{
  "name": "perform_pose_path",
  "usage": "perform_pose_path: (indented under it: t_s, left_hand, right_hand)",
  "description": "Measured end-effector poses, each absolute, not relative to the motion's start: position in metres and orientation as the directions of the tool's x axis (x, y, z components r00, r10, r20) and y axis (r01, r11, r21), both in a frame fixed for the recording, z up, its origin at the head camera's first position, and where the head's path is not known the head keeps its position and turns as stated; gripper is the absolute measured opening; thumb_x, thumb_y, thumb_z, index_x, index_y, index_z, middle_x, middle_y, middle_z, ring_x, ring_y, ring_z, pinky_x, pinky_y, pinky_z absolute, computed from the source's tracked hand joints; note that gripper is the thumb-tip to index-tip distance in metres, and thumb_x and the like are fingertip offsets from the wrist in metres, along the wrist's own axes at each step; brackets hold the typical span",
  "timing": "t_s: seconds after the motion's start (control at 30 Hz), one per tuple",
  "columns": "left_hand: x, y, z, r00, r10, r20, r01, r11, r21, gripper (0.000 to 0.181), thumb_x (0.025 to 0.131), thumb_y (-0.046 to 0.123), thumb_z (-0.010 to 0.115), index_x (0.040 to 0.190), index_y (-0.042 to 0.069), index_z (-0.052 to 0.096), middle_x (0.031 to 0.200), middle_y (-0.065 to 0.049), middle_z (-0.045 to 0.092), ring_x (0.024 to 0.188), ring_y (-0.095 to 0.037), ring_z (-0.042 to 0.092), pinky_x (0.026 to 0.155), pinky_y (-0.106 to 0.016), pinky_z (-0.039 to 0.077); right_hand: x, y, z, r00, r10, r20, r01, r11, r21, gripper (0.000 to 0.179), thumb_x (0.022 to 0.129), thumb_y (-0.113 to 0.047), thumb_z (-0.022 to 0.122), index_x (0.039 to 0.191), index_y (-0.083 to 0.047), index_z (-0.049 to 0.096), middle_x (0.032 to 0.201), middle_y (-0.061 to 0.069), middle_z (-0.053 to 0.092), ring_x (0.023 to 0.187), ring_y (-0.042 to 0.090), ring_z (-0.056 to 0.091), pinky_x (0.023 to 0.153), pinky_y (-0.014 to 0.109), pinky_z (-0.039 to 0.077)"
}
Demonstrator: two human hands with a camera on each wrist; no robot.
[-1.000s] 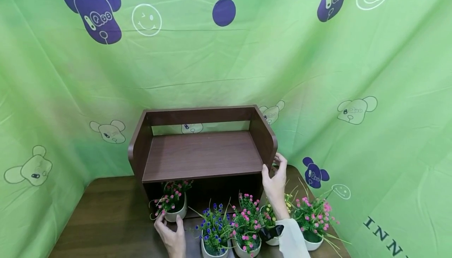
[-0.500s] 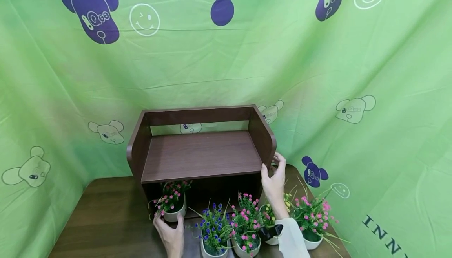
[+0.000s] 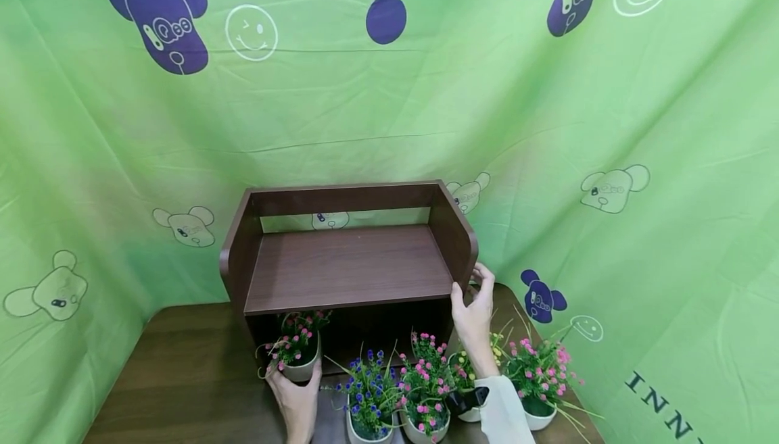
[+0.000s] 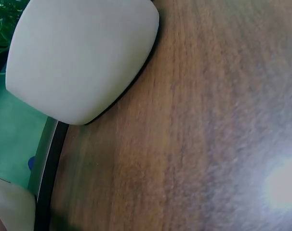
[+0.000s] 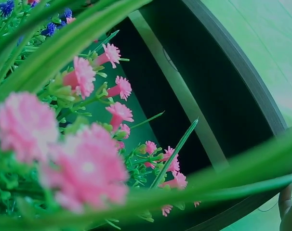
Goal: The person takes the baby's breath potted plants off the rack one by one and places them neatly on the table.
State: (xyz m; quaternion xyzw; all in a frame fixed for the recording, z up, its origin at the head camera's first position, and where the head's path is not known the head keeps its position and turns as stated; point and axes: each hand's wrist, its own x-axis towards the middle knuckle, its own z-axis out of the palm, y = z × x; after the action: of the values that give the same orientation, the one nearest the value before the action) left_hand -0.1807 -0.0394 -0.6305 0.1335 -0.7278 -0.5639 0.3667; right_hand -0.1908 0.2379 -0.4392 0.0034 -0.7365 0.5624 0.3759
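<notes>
A dark brown two-tier shelf (image 3: 349, 261) stands at the back of the table. In its lower left opening sits a pink-flowered plant in a white pot (image 3: 306, 363). My left hand (image 3: 296, 400) holds that pot from the front, thumb at its right side and fingers at its left. My right hand (image 3: 475, 315) grips the shelf's right side panel, with the thumb on the front edge and the other fingers behind it. In the right wrist view, fingertips (image 5: 285, 202) show at the lower right corner, beyond blurred leaves. A white pot (image 4: 78, 57) fills the upper left of the left wrist view.
In front of the shelf stand potted plants with blue flowers (image 3: 369, 390), pink flowers (image 3: 425, 390) and yellow flowers (image 3: 465, 370). Another pink-flowered plant (image 3: 538, 376) is farther right, past my right forearm. A green printed cloth (image 3: 341, 113) hangs behind the table (image 3: 164, 376).
My left hand has moved slightly up and in, its thumb now against the pot's right side. The right hand has stayed on the shelf panel.
</notes>
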Motion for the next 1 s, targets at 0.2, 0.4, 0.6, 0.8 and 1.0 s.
perform_pose_path:
  t_s: [0.2, 0.4, 0.6, 0.8, 1.0]
  left_hand:
    - [-0.187, -0.044, -0.627, -0.739, -0.582, 0.34, 0.18, 0.316, 0.932, 0.083, 0.064, 0.017, 0.088, 0.131, -0.005, 0.043, 0.123, -0.024, 0.044, 0.118, -0.037, 0.041, 0.101, -0.022, 0.026]
    - [-0.191, -0.048, -0.628, -0.762, -0.556, 0.332, 0.155, 0.341, 0.927, 0.083, 0.062, 0.018, 0.089, 0.13, -0.005, 0.046, 0.123, -0.025, 0.045, 0.118, -0.038, 0.041, 0.098, -0.044, 0.03]
    - [-0.194, -0.049, -0.63, -0.753, -0.547, 0.365, 0.178, 0.365, 0.914, 0.078, 0.061, 0.017, 0.089, 0.125, -0.006, 0.051, 0.12, -0.027, 0.048, 0.116, -0.039, 0.041, 0.099, -0.04, 0.029]
    - [-0.195, -0.051, -0.631, -0.743, -0.547, 0.386, 0.192, 0.378, 0.906, 0.077, 0.06, 0.016, 0.089, 0.124, -0.007, 0.052, 0.119, -0.028, 0.049, 0.116, -0.04, 0.041, 0.1, -0.038, 0.028]
    - [-0.197, -0.051, -0.632, -0.75, -0.552, 0.363, 0.177, 0.362, 0.915, 0.074, 0.059, 0.017, 0.091, 0.121, -0.003, 0.057, 0.118, -0.025, 0.049, 0.113, -0.036, 0.043, 0.096, -0.035, 0.03]
  right_hand:
    - [-0.19, 0.238, -0.439, -0.723, 0.415, 0.552, -0.42, 0.37, -0.828, 0.05, 0.088, 0.012, 0.055, 0.135, 0.005, 0.037, 0.127, 0.023, 0.043, 0.113, 0.022, 0.043, 0.09, 0.019, 0.038]
    - [-0.19, 0.238, -0.439, -0.731, 0.421, 0.538, -0.409, 0.361, -0.838, 0.051, 0.089, 0.011, 0.055, 0.136, 0.004, 0.037, 0.126, 0.023, 0.044, 0.109, 0.014, 0.044, 0.09, 0.026, 0.039]
    - [-0.191, 0.238, -0.439, -0.73, 0.412, 0.545, -0.415, 0.366, -0.833, 0.05, 0.089, 0.011, 0.055, 0.135, 0.004, 0.037, 0.125, 0.022, 0.044, 0.111, 0.019, 0.044, 0.092, 0.031, 0.038]
    - [-0.19, 0.238, -0.44, -0.731, 0.414, 0.543, -0.417, 0.359, -0.835, 0.05, 0.088, 0.012, 0.055, 0.135, 0.005, 0.037, 0.125, 0.023, 0.044, 0.109, 0.016, 0.045, 0.091, 0.03, 0.039]
    - [-0.191, 0.239, -0.44, -0.724, 0.416, 0.55, -0.419, 0.368, -0.83, 0.049, 0.089, 0.012, 0.055, 0.134, 0.006, 0.037, 0.125, 0.022, 0.044, 0.113, 0.023, 0.044, 0.092, 0.032, 0.039]
